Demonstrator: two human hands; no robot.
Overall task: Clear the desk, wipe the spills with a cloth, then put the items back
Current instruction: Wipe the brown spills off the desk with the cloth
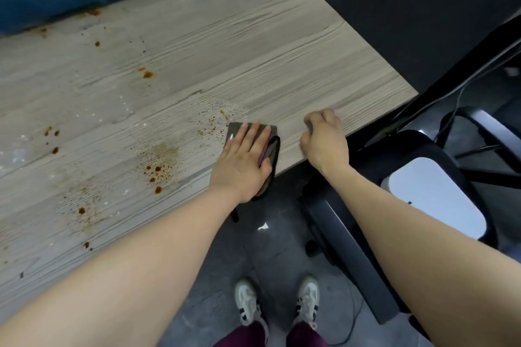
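Fingers [248,135] of the left hand [242,160]: spread flat, pressing a folded grey-brown cloth [269,149] onto the desk [253,59] at its near edge, centre frame, so the whole palm bears on it for wiping. Right hand [324,141]: curled loosely, holding nothing, resting on the edge just right of the cloth, probably as a brace. Brown spills [155,172]: scattered left of the cloth toward the frame's left side, not yet wiped; office chair [434,194] at lower right.
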